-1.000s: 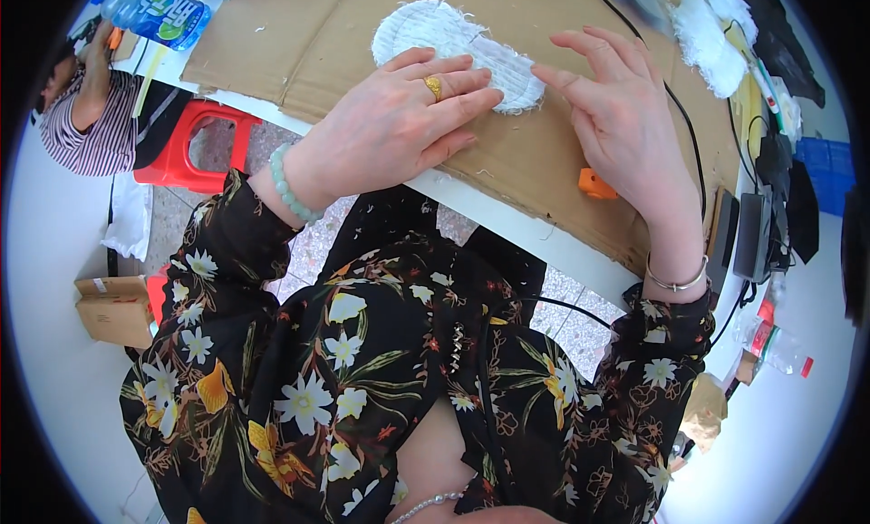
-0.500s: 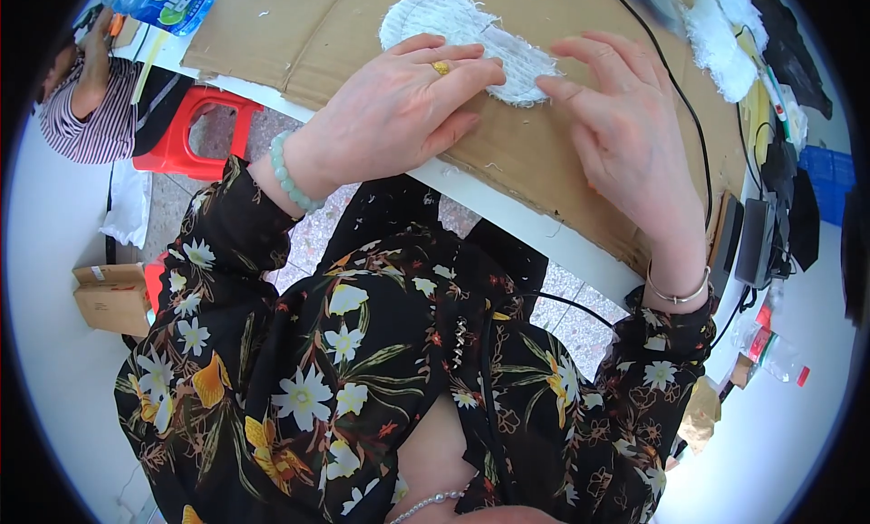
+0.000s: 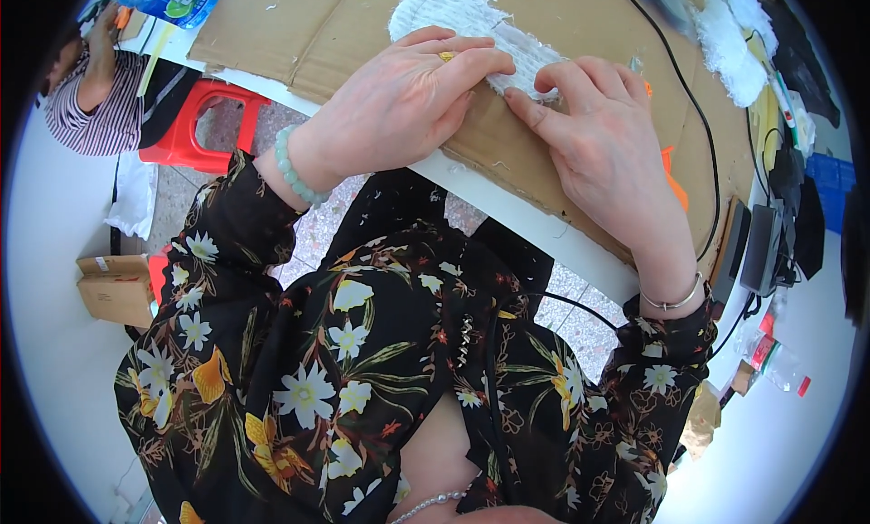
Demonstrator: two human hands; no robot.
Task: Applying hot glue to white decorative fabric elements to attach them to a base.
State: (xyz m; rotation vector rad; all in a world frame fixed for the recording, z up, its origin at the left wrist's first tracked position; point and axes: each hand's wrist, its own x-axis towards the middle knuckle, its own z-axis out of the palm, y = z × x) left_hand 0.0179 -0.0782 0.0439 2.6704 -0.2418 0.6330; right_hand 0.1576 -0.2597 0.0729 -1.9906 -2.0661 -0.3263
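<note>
While the left hand lies over the near side of the white fabric pad, its fingers are gently bent with their tips on the cloth, and the thumb stands apart from the forefinger with nothing gripped between them. The right hand bends over the pad's right end, fingers half curled, thumb and forefinger a little apart at its edge; whether they pinch the cloth, I cannot tell.

The rounded, frayed-edged pad lies flat on a brown cardboard sheet, back from the sheet's near edge. Beneath is a white table, showing as a strip along that edge. An orange object sits partly hidden behind the right hand, and a black cable runs down toward the sheet's near right corner. White fluffy material is heaped toward the table's right edge; a blue-labelled bottle is by its left edge, near a co-worker in a striped top.
</note>
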